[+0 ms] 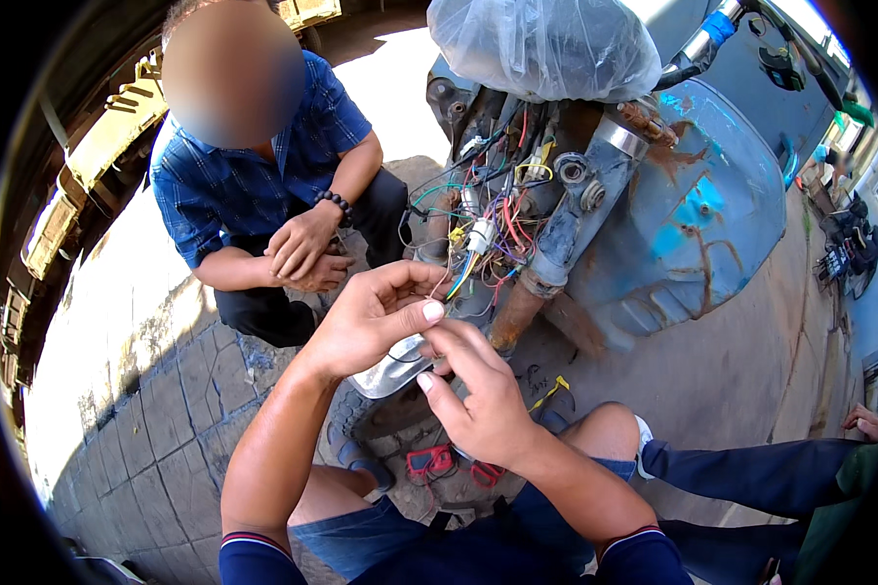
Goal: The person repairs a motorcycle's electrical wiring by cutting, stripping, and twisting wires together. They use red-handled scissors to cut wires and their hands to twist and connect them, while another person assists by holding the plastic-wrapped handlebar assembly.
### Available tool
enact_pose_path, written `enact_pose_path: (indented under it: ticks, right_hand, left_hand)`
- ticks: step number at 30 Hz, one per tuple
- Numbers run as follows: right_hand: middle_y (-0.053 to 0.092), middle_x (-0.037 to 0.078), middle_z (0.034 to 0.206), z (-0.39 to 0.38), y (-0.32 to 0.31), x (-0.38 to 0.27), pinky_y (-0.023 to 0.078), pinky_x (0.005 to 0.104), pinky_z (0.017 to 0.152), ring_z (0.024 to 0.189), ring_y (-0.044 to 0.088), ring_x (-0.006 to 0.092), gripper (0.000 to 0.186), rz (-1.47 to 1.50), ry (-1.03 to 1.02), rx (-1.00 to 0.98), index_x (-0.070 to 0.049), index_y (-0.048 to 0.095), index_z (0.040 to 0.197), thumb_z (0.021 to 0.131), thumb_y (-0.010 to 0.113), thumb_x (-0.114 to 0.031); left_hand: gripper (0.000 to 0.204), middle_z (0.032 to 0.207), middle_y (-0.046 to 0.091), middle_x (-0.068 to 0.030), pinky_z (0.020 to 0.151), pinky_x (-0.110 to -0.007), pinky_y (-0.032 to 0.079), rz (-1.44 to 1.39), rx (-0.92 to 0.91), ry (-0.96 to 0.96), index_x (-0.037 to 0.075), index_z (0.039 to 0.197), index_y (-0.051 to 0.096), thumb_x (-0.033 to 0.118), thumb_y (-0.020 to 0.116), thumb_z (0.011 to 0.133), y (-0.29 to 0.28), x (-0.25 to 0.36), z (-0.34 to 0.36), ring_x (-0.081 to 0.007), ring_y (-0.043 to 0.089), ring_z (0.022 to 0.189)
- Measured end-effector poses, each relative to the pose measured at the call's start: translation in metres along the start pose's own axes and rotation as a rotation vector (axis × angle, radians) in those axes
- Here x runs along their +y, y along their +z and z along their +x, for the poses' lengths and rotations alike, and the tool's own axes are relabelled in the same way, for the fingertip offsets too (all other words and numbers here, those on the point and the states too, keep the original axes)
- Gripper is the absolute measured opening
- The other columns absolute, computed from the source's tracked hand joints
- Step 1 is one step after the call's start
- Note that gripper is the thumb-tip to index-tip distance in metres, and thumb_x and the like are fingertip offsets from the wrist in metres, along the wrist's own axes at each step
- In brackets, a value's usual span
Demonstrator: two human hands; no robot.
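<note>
My left hand (385, 314) is closed in a pinch on a thin wire, just below the tangled wiring on the front of a worn motorcycle or scooter. My right hand (478, 395) is close beside it, its thumb and fingers curled together. Whatever lies between those fingertips is too small to make out. Above both hands, a white connector (480, 235) with blue and yellow wires sits among the bundle of many-coloured wires (507, 210). A rusty fork leg (517, 317) stands to the right of the bundle. Below my hands a silvery fender (385, 375) partly shows.
A clear plastic bag (546, 44) covers the vehicle's top. Its blue, rust-marked body panel (693, 214) spreads to the right. A person in a blue shirt (254, 166) squats at the left, hands together. A red meter (429, 461) lies below; another person's leg (741, 478) reaches in from the right.
</note>
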State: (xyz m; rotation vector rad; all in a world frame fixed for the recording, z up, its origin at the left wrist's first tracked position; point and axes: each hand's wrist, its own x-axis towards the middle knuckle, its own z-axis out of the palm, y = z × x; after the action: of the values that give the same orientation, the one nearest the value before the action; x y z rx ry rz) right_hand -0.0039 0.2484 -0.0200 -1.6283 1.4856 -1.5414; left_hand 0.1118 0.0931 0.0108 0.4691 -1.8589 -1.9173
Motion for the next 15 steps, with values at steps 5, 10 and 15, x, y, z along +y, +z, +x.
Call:
enact_pose_path:
  ticks: [5, 10, 15]
  right_hand:
    - [0.046, 0.025, 0.142, 0.0, 0.009, -0.006, 0.05, 0.0417, 0.1, 0.127, 0.055, 0.0371, 0.046, 0.099, -0.076, 0.004, 0.009, 0.052, 0.133, 0.089, 0.062, 0.004]
    - [0.058, 0.018, 0.131, -0.011, -0.003, 0.013, 0.05, 0.0344, 0.096, 0.115, 0.062, 0.027, 0.022, 0.029, -0.068, 0.267, 0.005, 0.064, 0.109, 0.088, 0.063, 0.003]
    - [0.062, 0.014, 0.125, -0.018, -0.007, 0.031, 0.051, 0.0307, 0.089, 0.105, 0.063, 0.0184, 0.023, 0.243, 0.078, 0.295, 0.005, 0.063, 0.114, 0.091, 0.062, 0.003]
  left_hand:
    - [0.035, 0.112, 0.069, -0.0098, 0.092, -0.028, 0.053, 0.066, 0.091, 0.011, -0.008, 0.122, 0.061, -0.003, 0.07, 0.089, -0.008, 0.016, 0.01, -0.0142, 0.066, 0.103]
    - [0.034, 0.1, 0.072, -0.0139, 0.077, -0.029, 0.056, 0.057, 0.135, 0.018, -0.007, 0.119, 0.062, -0.004, 0.069, 0.086, -0.015, 0.035, 0.018, -0.0198, 0.071, 0.093]
    - [0.035, 0.099, 0.072, -0.0138, 0.075, -0.029, 0.056, -0.032, 0.097, 0.016, -0.006, 0.119, 0.062, -0.004, 0.071, 0.086, -0.019, 0.027, 0.02, -0.0196, 0.071, 0.09]
